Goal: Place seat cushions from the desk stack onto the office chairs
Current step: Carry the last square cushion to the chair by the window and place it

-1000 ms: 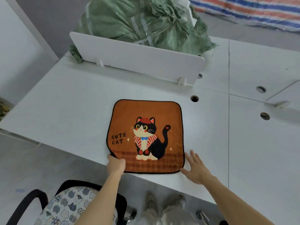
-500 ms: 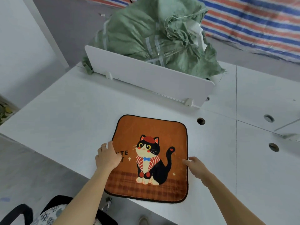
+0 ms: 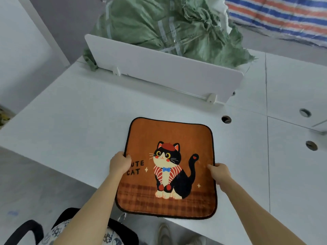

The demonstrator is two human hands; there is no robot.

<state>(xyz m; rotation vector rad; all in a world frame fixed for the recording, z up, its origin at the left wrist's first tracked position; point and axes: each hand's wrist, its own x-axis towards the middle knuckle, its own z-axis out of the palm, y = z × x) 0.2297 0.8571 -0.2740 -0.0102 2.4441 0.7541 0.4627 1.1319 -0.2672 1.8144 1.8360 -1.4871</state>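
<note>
Cat cushion [image 3: 169,138], side edges in fingers of left hand [image 3: 119,163], right hand [image 3: 220,172]

Grey floor [image 3: 26,183], white wall [image 3: 17,41], white partition panel [image 3: 159,73], green sack [image 3: 159,27], striped tarp [image 3: 283,13] behind

A white rectangular partition panel [image 3: 159,75] is seen standing upright on its long edge, held at its foot by two small white clips [image 3: 211,98]. Behind the panel a large crumpled green woven-plastic sack [image 3: 159,25] is heaped, its bulk rising above the panel's top edge. Further behind the panel and to its right, a tarpaulin striped in red, white and blue [image 3: 283,15] is spread. Beyond the panel's right end three round cable holes [image 3: 226,119] are cut, one near it and two further off. Left of the panel a white wall [image 3: 21,41] is seen. In front of the panel and lower down, grey floor [image 3: 26,183] and a pair of pale shoes [image 3: 164,234] are shown.
</note>
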